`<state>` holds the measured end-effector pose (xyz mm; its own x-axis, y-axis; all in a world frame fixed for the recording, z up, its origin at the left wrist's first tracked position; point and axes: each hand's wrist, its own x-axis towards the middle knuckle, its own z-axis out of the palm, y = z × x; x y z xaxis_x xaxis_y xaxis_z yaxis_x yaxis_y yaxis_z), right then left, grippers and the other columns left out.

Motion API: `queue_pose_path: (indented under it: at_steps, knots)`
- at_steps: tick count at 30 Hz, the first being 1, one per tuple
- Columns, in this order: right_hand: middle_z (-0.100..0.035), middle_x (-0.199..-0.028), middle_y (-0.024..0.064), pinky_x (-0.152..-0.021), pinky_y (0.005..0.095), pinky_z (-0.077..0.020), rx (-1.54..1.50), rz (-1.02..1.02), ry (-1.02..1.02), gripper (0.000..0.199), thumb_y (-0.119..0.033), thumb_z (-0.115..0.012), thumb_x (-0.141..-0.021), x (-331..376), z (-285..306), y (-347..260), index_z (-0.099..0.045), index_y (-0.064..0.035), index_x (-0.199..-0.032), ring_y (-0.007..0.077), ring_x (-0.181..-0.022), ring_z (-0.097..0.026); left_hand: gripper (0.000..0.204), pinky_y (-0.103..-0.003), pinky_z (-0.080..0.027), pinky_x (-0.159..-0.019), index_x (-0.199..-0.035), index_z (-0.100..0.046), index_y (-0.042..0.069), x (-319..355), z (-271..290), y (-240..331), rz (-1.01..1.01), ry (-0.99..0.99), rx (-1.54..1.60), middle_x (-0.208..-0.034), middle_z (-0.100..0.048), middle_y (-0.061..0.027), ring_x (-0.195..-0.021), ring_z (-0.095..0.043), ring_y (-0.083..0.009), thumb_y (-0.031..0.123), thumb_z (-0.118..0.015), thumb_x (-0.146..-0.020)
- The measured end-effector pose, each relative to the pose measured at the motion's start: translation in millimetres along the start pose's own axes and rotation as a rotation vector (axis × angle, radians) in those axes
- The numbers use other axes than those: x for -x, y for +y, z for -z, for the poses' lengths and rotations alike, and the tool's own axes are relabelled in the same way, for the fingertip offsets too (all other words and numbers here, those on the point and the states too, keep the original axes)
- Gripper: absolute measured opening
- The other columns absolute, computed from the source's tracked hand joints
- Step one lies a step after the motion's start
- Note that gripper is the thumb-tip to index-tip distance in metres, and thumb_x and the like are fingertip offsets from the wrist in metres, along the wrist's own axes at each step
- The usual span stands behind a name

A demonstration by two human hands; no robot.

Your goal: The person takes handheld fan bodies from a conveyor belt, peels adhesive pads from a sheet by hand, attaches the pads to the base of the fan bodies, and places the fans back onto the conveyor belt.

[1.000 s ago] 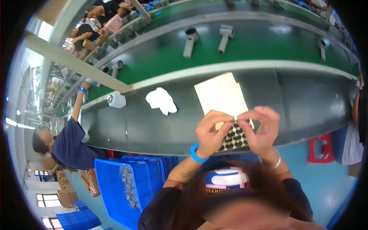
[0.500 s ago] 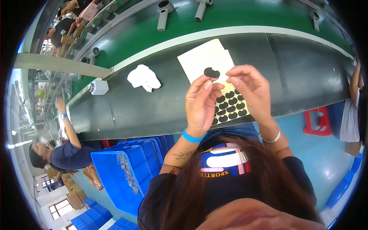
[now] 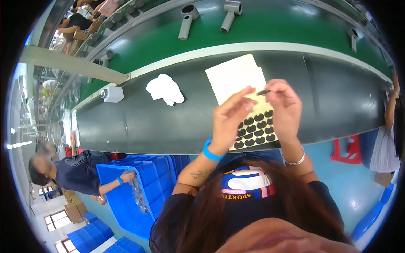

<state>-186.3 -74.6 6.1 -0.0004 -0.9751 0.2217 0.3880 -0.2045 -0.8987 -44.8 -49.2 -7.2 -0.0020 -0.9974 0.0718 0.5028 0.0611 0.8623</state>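
Note:
A small black oval sticker (image 3: 263,92) with a notched edge is seen nearly edge-on, pinched between the thumb and forefinger of my right hand (image 3: 286,110). Close by on its left is my left hand (image 3: 230,120), wearing a blue wristband; its slightly blurred fingers are apart and hold nothing I can see. Beneath both hands, a pale yellow sheet (image 3: 253,130) carries rows of similar black stickers on the dark worktop. Blank cream backing paper (image 3: 234,78) lies just beyond, partly overlapping it.
A crumpled white cloth (image 3: 165,89) and a white bottle (image 3: 113,94) sit on the dark worktop (image 3: 160,126) to the left. Grey handheld housings (image 3: 228,17) stand on the green belt (image 3: 270,27) behind. At lower left, a co-worker (image 3: 78,170) reaches into a blue crate (image 3: 114,185).
The black sticker has passed from my left fingers to my right and turned edge-on. The co-worker at left has moved an arm from the bench into the blue crate.

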Motion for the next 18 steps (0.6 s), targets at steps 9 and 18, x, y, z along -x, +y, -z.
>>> queue_pose_path:
  at_steps: [9,18]
  knots:
    - [-0.059,-0.106,0.0054,-0.082,0.0218,-0.0433,0.324,0.011,0.158,0.007,0.001,-0.062,-0.085,-23.0,51.0,27.3,-0.063,-0.0022,-0.092,0.0100,-0.093,-0.055,0.065,-0.053,-0.046,-0.081,-0.115,-0.059,-0.001,-224.9,188.2,22.6,-0.461,0.401,-1.822,-0.112,-0.059,-0.0251,-0.099,-0.058,-0.0406,0.052,-0.065,-0.079]
    - [-0.057,-0.104,0.0063,-0.072,0.0214,-0.0484,0.476,0.057,0.154,0.006,0.001,-0.063,-0.085,-33.7,70.8,47.4,-0.061,0.0008,-0.090,0.0086,-0.083,-0.058,0.050,-0.033,-0.049,-0.058,-0.097,-0.059,-0.007,-280.3,210.2,7.8,-0.281,0.513,-1.146,-0.081,-0.060,-0.0115,-0.066,-0.061,-0.0199,0.037,-0.075,-0.078]
